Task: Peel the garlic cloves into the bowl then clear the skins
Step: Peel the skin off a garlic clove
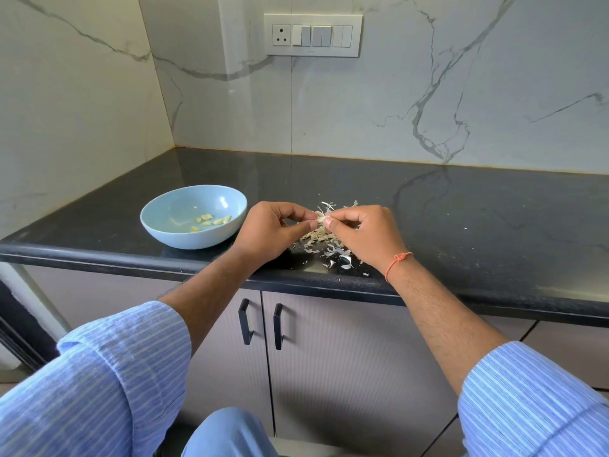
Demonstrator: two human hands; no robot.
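Observation:
A pale garlic clove (320, 218) is pinched between the fingertips of my left hand (270, 230) and my right hand (365, 234), just above the black counter. Papery garlic skins (324, 240) lie scattered under and around both hands, some behind the fingers and some near the counter's front edge. To the left stands a light blue bowl (164, 232) holding several peeled yellowish cloves (211, 220). My right wrist wears an orange thread band.
The black stone counter (461, 225) runs right from a corner, with marble-patterned walls behind and to the left. A switch and socket panel (313, 35) is on the back wall. Below the counter edge are grey cabinet doors with two black handles (262, 323).

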